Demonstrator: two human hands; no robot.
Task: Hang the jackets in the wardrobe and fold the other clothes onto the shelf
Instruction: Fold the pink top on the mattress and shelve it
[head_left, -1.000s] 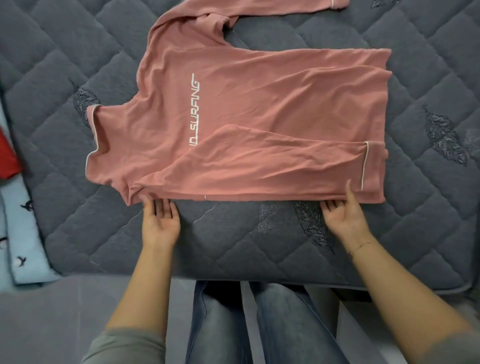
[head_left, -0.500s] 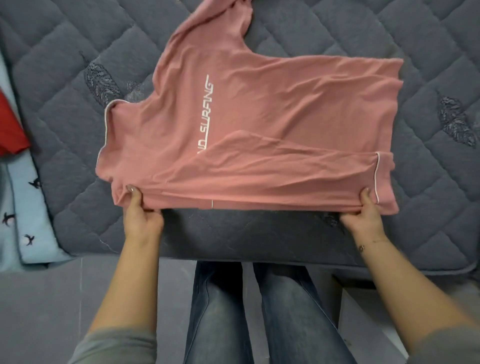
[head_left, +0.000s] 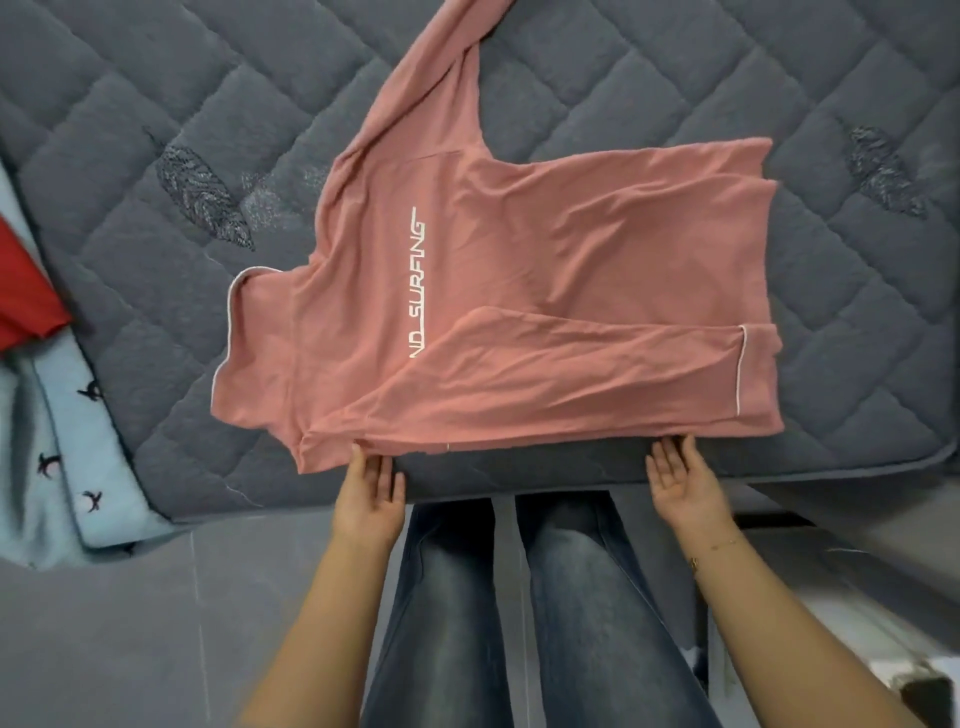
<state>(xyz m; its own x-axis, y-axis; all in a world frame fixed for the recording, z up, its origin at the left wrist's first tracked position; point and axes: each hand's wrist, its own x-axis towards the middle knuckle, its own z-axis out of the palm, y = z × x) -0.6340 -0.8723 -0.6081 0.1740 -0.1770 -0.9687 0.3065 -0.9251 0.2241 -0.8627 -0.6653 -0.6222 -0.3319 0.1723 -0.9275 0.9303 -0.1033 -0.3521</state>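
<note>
Mattress (head_left: 623, 93) bears the pink shirt (head_left: 519, 291) just beyond both sets of fingertips, long axis left-right, collar leftward, hem rightward. Left hand (head_left: 370, 499) and right hand (head_left: 680, 483) lie palm-up, fingers straight, slipped under its near edge; half a second ago they pinched it.

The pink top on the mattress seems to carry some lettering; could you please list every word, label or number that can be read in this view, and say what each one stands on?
"ND_SURFING": white print running sideways across the pink long-sleeved top; a folded sleeve covers the start, so the wording may be longer.
The light blue cloth at the left carries only small dark figures, no letters.
Nothing readable on the grey quilted mattress, the red cloth or the jeans.
</note>
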